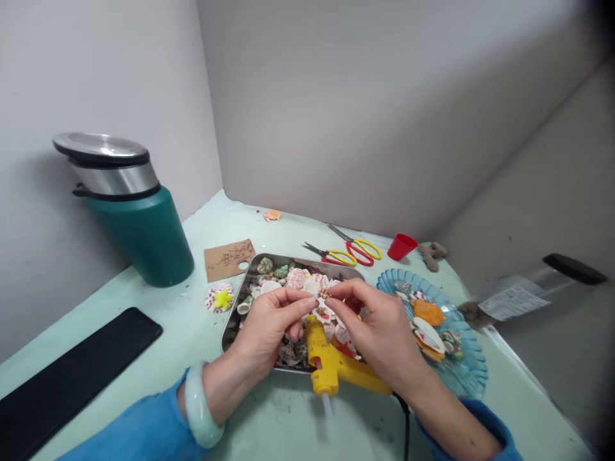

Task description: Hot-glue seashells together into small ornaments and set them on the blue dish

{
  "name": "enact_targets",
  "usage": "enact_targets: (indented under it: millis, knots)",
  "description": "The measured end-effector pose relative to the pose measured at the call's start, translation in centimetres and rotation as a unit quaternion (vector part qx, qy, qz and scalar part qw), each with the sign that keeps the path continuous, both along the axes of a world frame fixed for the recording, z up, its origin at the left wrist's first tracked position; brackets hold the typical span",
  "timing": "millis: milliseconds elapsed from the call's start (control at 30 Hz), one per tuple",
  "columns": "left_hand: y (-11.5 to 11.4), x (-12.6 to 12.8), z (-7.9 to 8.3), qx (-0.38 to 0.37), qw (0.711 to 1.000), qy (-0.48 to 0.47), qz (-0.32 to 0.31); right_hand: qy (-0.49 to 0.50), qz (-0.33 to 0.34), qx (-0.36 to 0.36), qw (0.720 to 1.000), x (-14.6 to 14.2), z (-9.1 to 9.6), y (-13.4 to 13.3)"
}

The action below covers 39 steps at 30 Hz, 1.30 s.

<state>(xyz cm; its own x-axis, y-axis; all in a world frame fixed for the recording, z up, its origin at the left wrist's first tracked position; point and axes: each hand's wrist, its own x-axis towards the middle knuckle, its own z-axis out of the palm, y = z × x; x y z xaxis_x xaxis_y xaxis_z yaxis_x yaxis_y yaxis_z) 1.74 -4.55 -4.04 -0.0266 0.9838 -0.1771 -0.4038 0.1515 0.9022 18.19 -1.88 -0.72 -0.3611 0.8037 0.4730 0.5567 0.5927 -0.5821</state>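
Observation:
My left hand (269, 323) and my right hand (384, 323) meet fingertip to fingertip above a metal tray (234, 323) of mixed seashells. The right thumb and forefinger pinch a small brown-speckled shell (324, 293). Against it the left thumb and forefinger are pressed together; whatever they hold is too small to make out. Just below the fingers, a yellow hot glue gun (327, 365) rests across the tray's near edge, a glue stick poking out of its back. Its handle runs under my right hand.
Left stand a green bottle (144, 230), a dark phone-like slab (81, 384), brown cardboard (230, 259) and a scallop shell with a yellow star (220, 298). Behind the tray lie scissors (336, 257), more scissors (360, 246) and a red cup (402, 246). A blue plate (473, 358) holds shells at right.

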Motion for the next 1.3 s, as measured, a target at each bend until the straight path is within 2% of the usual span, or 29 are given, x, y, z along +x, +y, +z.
enact_targets:
  millis: [100, 467, 767, 933, 1000, 1133, 1300]
  knots:
    - [0.0, 0.0, 0.0, 0.002, 1.0, 0.002, 0.003, -0.012, -0.013, 0.013, 1.0, -0.1, 0.0, -0.1]
    - [-0.1, 0.1, 0.1, 0.007, 1.0, 0.008, 0.007, 0.011, -0.057, -0.054, 0.997, -0.4, -0.1, 0.1]
    - [0.0, 0.0, -0.1, 0.003, 1.0, 0.011, 0.004, 0.002, -0.053, -0.062, 0.997, -0.3, 0.0, 0.0]
    - [0.1, 0.0, -0.2, -0.008, 1.0, 0.001, 0.017, 0.021, -0.038, -0.099, 0.994, 0.7, 0.7, 0.8]
    - [0.2, 0.0, -0.2, -0.01, 1.0, -0.005, 0.022, -0.001, -0.032, -0.1, 0.995, 1.3, 0.4, 1.6]
    - [0.2, 0.1, -0.2, -0.014, 0.999, -0.021, 0.028, -0.161, 0.024, -0.07, 0.984, 1.9, -1.4, 3.7]
    - [0.2, 0.0, -0.1, -0.007, 0.999, -0.019, 0.025, -0.206, 0.078, -0.047, 0.974, 1.5, -3.3, 5.0]
